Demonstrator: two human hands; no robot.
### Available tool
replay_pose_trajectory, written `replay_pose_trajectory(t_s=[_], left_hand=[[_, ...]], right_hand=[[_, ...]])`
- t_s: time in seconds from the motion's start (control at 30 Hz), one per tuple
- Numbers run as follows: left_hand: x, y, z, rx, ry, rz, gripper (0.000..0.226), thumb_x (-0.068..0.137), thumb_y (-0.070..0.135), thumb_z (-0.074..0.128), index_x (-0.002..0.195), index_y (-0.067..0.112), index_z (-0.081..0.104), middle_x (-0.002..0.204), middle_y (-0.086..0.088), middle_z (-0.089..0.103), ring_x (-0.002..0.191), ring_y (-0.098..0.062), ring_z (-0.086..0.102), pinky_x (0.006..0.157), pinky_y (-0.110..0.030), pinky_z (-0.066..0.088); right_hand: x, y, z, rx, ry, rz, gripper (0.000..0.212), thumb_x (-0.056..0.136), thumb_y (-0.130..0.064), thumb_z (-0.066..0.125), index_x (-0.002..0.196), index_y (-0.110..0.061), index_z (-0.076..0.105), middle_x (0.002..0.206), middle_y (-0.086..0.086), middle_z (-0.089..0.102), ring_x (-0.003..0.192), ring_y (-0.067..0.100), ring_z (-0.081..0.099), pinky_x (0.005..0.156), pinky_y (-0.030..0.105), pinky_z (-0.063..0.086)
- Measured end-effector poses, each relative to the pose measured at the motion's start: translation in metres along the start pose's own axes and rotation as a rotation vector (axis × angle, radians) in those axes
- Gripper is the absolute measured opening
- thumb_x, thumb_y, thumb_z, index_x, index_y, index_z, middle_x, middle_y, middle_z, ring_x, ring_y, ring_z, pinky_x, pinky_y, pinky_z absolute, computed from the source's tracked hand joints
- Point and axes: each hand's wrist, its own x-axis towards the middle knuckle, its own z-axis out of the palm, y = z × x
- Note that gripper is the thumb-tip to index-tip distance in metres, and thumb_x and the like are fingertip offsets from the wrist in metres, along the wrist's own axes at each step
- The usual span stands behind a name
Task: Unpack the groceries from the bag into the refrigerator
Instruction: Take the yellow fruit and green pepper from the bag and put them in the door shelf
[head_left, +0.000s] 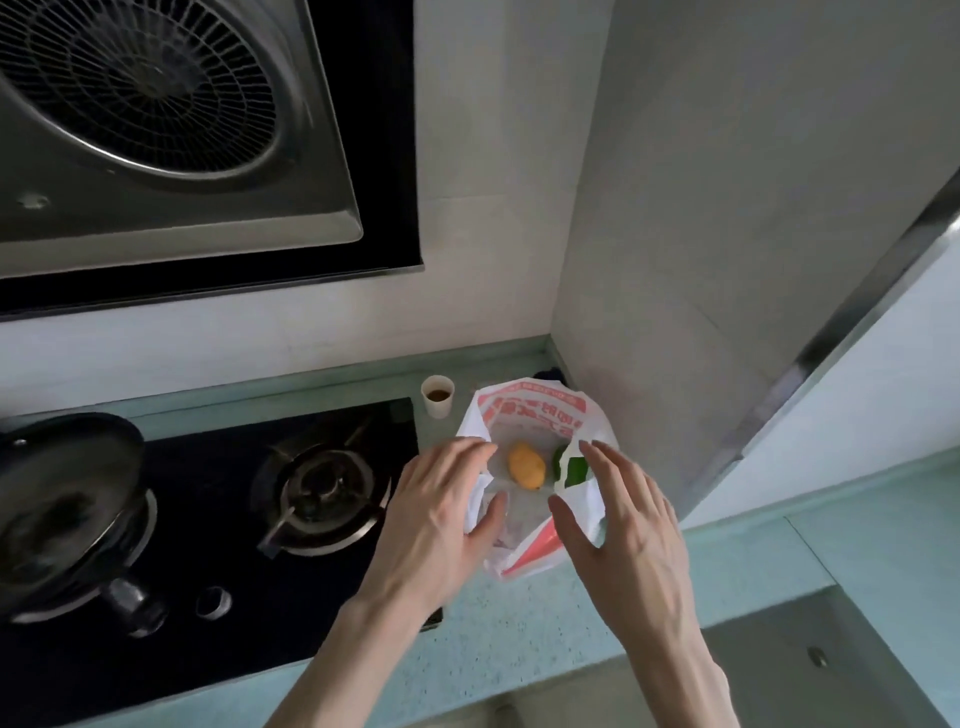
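While both hands flank the plastic bag, left hand grip spread, empty, right hand likewise.

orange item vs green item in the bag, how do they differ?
The orange item is an oval in full view near the middle of the bag; the green item sits to its right, partly hidden by a fold of plastic, so its shape is unclear. Both lie inside the open bag, neither touched by a hand.

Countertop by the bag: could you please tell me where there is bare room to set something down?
Bare countertop lies in front of the bag, between the stove and the right-hand ledge. Behind, the cup, bag and wall corner crowd together. Both hands flank the bag's mouth.
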Motion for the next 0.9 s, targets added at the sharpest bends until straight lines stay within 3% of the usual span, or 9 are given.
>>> replay_pose_trajectory(t_s=[0.17, 0.3, 0.53, 0.67, 0.8, 0.9], left_hand=[[0.032, -0.015, 0.047, -0.002, -0.052, 0.006, 0.043, 0.097, 0.036, 0.059, 0.135, 0.016, 0.059, 0.132, 0.006, 0.062, 0.123, -0.011, 0.057, 0.108, -0.020, 0.038], [0.045, -0.032, 0.079, 0.002, -0.095, -0.028, 0.044, 0.098, 0.037, 0.059, 0.136, 0.015, 0.058, 0.134, 0.005, 0.062, 0.126, -0.012, 0.057, 0.111, -0.023, 0.039], [0.078, -0.056, 0.125, -0.007, -0.199, -0.068, 0.047, 0.099, 0.039, 0.052, 0.139, 0.017, 0.055, 0.136, 0.005, 0.060, 0.124, -0.014, 0.057, 0.104, -0.030, 0.048], [0.094, -0.073, 0.154, 0.059, -0.300, -0.050, 0.043, 0.098, 0.035, 0.050, 0.137, 0.018, 0.054, 0.133, 0.003, 0.059, 0.118, -0.017, 0.057, 0.097, -0.032, 0.051], [0.101, -0.089, 0.183, 0.150, -0.386, -0.096, 0.044, 0.095, 0.028, 0.060, 0.136, 0.015, 0.054, 0.132, -0.005, 0.060, 0.112, -0.027, 0.061, 0.092, -0.038, 0.051], [0.108, -0.095, 0.199, 0.205, -0.449, -0.110, 0.062, 0.091, 0.024, 0.067, 0.148, 0.012, 0.046, 0.147, -0.010, 0.055, 0.126, -0.031, 0.058, 0.102, -0.040, 0.049]], right_hand=[[0.041, 0.038, 0.036, 0.026, -0.080, -0.043, 0.057, 0.093, -0.034, 0.072, 0.145, -0.023, 0.049, 0.144, -0.003, 0.058, 0.128, 0.020, 0.059, 0.107, 0.038, 0.049], [0.068, 0.060, 0.064, -0.007, -0.173, -0.063, 0.054, 0.096, -0.040, 0.065, 0.145, -0.021, 0.050, 0.145, 0.000, 0.058, 0.126, 0.023, 0.061, 0.105, 0.041, 0.052], [0.105, 0.087, 0.120, 0.004, -0.444, -0.182, 0.052, 0.092, -0.021, 0.071, 0.140, -0.019, 0.053, 0.138, 0.000, 0.062, 0.124, 0.024, 0.063, 0.104, 0.043, 0.053], [0.113, 0.109, 0.143, -0.082, -0.514, -0.110, 0.058, 0.087, -0.017, 0.075, 0.141, -0.020, 0.054, 0.135, 0.002, 0.065, 0.119, 0.025, 0.066, 0.099, 0.042, 0.058], [0.120, 0.121, 0.148, -0.218, -0.563, -0.007, 0.049, 0.090, -0.022, 0.074, 0.135, -0.019, 0.057, 0.130, 0.003, 0.068, 0.109, 0.027, 0.071, 0.092, 0.040, 0.060], [0.128, 0.127, 0.152, -0.292, -0.623, 0.033, 0.055, 0.094, -0.032, 0.070, 0.143, -0.022, 0.048, 0.136, 0.002, 0.064, 0.115, 0.024, 0.069, 0.097, 0.037, 0.058]])
